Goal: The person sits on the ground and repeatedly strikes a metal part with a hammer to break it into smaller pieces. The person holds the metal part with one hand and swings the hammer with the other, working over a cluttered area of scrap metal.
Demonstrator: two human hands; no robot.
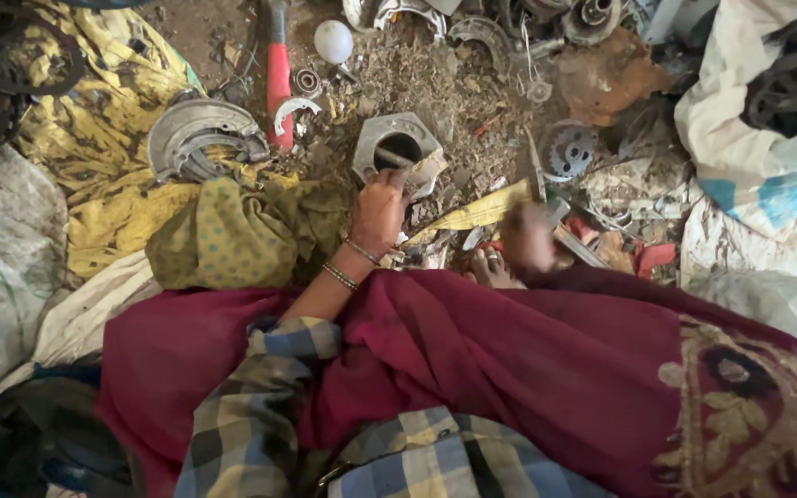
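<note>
My left hand (378, 210), with bangles at the wrist, reaches forward and rests its fingers on a grey hexagonal metal housing (371, 138) with a round hole, gripping its near rim. My right hand (526, 238) is blurred and closed around the handle of a thin metal tool (535, 171) that points up and away. A bare foot (491, 267) pokes out from the maroon cloth (509, 369) over my lap, between the two hands.
Scrap metal litters the dirt floor: a curved grey brake-shoe piece (200, 138), a toothed gear (569, 149), a red-handled tool (278, 78), a white bulb (333, 41). Yellow cloth (103, 120) lies left, white sacks (758, 157) right.
</note>
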